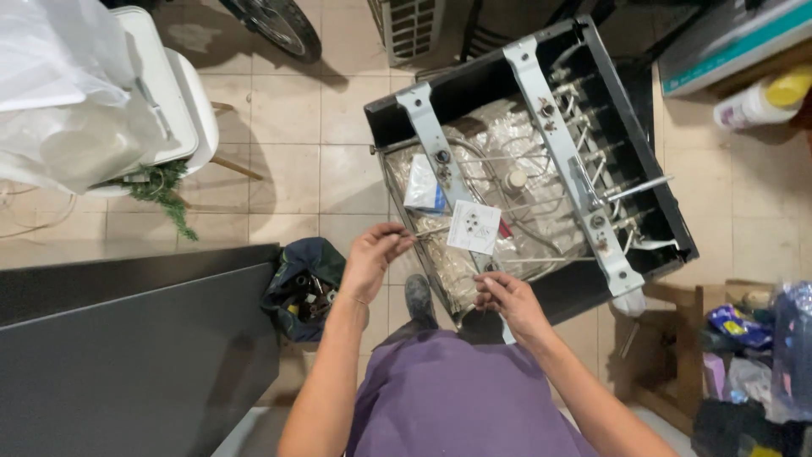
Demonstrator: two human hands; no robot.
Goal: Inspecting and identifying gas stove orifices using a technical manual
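Beige tiled floor [288,127] under open black stove body [651,195], white chair [182,93], perhaps tool bag [304,283].

White square paper card [474,226] and white-and-blue sachet [423,188] lie inside the stove body; white bottle with yellow cap [761,100] upper right.

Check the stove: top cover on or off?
Off. The stove lies open: foil lining, gas tubes and two grey crossbars are exposed. Both hands, left and right, work at its near edge.

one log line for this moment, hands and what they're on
left hand: pinching thin metal tube | right hand: fingers closed at front edge of opened stove | white card: lying inside | tool bag: on floor
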